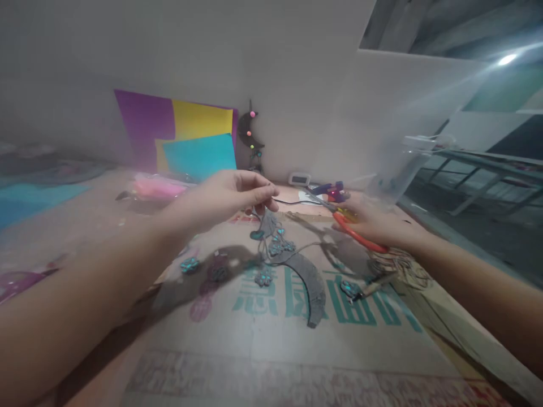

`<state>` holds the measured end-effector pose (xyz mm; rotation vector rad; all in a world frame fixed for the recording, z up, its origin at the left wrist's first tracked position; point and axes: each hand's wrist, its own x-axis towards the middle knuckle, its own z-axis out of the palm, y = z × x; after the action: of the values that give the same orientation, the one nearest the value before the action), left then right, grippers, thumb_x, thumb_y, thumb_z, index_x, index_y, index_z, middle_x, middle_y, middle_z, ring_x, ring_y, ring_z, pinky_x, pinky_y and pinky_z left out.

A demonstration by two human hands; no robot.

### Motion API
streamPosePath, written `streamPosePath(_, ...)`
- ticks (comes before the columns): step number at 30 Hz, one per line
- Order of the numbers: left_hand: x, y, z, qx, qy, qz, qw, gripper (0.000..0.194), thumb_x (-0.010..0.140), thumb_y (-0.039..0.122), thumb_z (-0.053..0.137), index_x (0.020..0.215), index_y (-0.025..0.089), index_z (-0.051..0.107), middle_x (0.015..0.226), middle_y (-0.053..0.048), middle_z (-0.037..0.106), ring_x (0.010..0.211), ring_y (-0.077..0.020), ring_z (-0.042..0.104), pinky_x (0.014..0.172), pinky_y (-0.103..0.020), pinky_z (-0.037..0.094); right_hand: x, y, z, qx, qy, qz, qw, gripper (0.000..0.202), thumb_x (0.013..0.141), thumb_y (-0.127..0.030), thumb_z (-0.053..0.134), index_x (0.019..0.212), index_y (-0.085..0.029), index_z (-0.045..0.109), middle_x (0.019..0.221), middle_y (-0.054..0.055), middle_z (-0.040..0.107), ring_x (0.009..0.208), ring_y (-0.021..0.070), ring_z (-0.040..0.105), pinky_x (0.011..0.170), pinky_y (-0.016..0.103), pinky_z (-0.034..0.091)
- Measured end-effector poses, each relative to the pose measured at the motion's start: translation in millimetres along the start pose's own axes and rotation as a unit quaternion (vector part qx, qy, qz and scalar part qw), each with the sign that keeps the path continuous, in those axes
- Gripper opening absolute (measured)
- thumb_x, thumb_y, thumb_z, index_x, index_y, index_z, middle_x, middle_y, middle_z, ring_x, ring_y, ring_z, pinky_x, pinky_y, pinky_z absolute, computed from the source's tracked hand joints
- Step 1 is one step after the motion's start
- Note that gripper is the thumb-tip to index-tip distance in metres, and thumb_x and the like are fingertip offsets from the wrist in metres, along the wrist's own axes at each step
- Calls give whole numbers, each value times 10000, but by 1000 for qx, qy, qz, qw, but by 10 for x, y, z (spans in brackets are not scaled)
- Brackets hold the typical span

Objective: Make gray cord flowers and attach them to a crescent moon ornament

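Note:
My left hand (pixel 240 195) is raised over the cardboard, its fingers pinched on a thin cord (pixel 262 240). Below it, a grey crescent (pixel 311 285) lies on the board with flower-shaped charms with turquoise spots (pixel 280 244) by its upper end. My right hand (pixel 367 220) is wrapped round scissors with orange-red handles (pixel 358 236), their blades pointing left toward the left hand. More charms lie about: one at the left (pixel 189 264), one below the cord (pixel 263 276) and one at the right (pixel 350 289), beside a pen-like tool (pixel 377 285).
Tangled cords (pixel 401 265) lie near my right forearm. Behind are a glue gun (pixel 333 191), a small white device (pixel 299 179), coloured sheets (pixel 201 155) and a dark hanging crescent (pixel 248 131). A pink package (pixel 159 186) is at the left.

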<state>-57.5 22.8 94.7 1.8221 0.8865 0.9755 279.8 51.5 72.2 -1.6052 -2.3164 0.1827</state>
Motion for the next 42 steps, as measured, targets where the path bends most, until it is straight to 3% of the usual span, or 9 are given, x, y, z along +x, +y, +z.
streamPosePath(6,-31,66,42,-56,22,22,998,253,896,423,696,956,180,730,751,-19,689,640,-107,613,630,-249,510,228,329,361,-71,-62,-13,995,579,827,-415,651,1357,-185,607,1315,159,651,1057,311,667,863,363,512)
streamPosePath(11,-84,137,110,-62,39,8,997,285,901,456,677,979,185,723,737,-19,656,647,-124,623,609,-254,520,195,228,311,-72,16,-2,997,524,886,-458,581,1313,-163,650,1260,160,682,1076,318,658,914,410,496)
streamPosePath(14,-98,154,178,-63,30,-1,998,289,899,463,677,968,186,723,720,-14,647,655,-129,626,640,-268,535,54,-130,179,44,44,-14,998,407,922,-477,522,1094,-197,763,1048,100,752,947,264,686,872,387,512)
streamPosePath(17,-79,172,261,-75,26,9,997,268,898,450,685,947,190,729,703,-6,639,651,-122,621,636,-255,519,-113,-536,154,196,-19,-82,977,367,892,-462,580,1122,-236,757,985,59,752,912,220,682,858,366,520)
streamPosePath(20,-47,205,364,-90,19,23,996,262,904,446,680,945,194,733,703,-8,643,668,-131,632,640,-256,513,-226,-788,285,343,-96,-112,928,407,822,-426,687,1168,-215,723,977,47,737,898,189,670,854,346,523)
streamPosePath(27,-43,78,503,-63,51,20,996,328,925,475,629,1009,173,726,856,-63,716,763,-171,656,725,-306,539,-415,-767,553,487,-101,6,867,181,791,-347,719,817,-180,656,781,5,676,707,122,611,696,276,497)
streamPosePath(32,-94,-211,522,173,85,22,981,406,905,412,641,1268,232,649,1298,-102,649,1095,-257,620,879,-371,524,-567,-651,599,510,-75,35,856,202,803,-346,706,807,-190,577,710,-17,610,656,111,565,626,256,456)
streamPosePath(36,-185,-276,708,284,76,71,953,250,921,425,615,1000,210,715,1047,-66,720,988,-240,639,851,-358,506,-628,-638,631,514,-43,56,855,227,829,-365,675,783,-204,521,697,-21,589,642,113,545,598,252,431)
streamPosePath(42,-293,-315,974,215,29,72,974,176,894,379,663,824,222,698,826,-18,702,789,-191,644,724,-314,498,-683,-670,658,484,-10,27,874,188,851,-336,654,794,-201,536,729,-7,590,663,120,549,622,260,453)
